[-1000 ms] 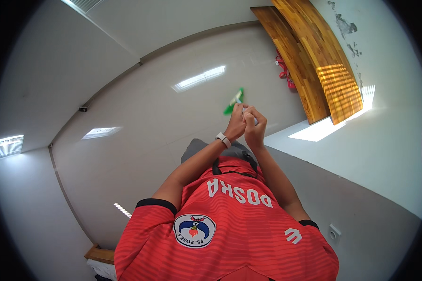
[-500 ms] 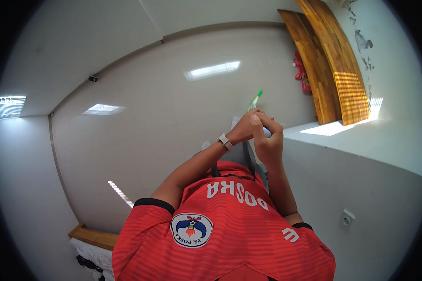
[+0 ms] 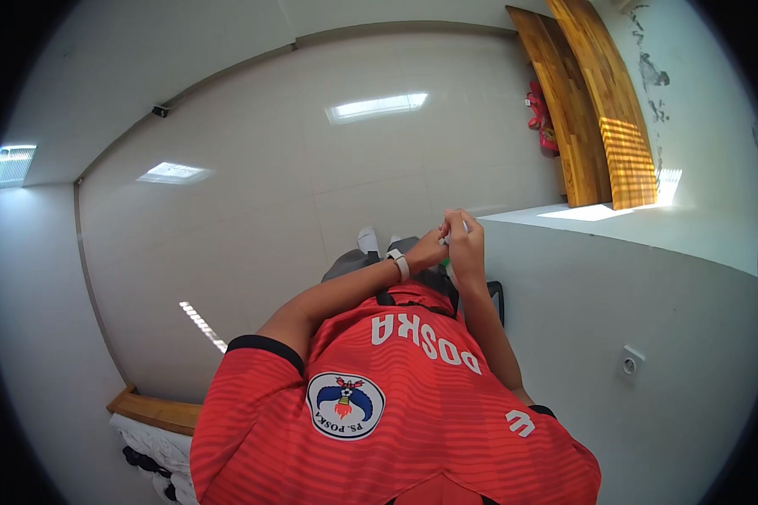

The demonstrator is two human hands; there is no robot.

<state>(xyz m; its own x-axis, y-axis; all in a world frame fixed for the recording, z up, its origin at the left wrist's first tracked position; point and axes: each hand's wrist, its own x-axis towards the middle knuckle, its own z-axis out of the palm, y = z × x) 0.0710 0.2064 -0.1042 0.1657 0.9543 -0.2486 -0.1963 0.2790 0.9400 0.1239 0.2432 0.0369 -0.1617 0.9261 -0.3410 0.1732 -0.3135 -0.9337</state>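
My left hand (image 3: 429, 251), with a pale watch (image 3: 400, 264) on its wrist, is closed in front of my waist. Its fingertips meet those of my right hand (image 3: 467, 246), which is closed too. A small white object (image 3: 466, 227) shows between the fingers of my right hand; most of it is covered, so its kind is unclear. Just below the hands, by my right wrist, a bit of green (image 3: 445, 264) peeks out. What my left fingers pinch is hidden.
A pale wall or ledge (image 3: 581, 286) with a power socket (image 3: 632, 363) rises close on my right. Wooden benches (image 3: 577, 126) stand at the far right, with red items (image 3: 541, 122) beside them. White cloth (image 3: 147, 446) lies on a wooden bench at the lower left. Tiled floor (image 3: 269, 194) stretches ahead.
Both hands have come down and closer to my body. The slender green-tipped stick that pointed away beyond my hands no longer shows there; green now shows below them. My feet have come into view.
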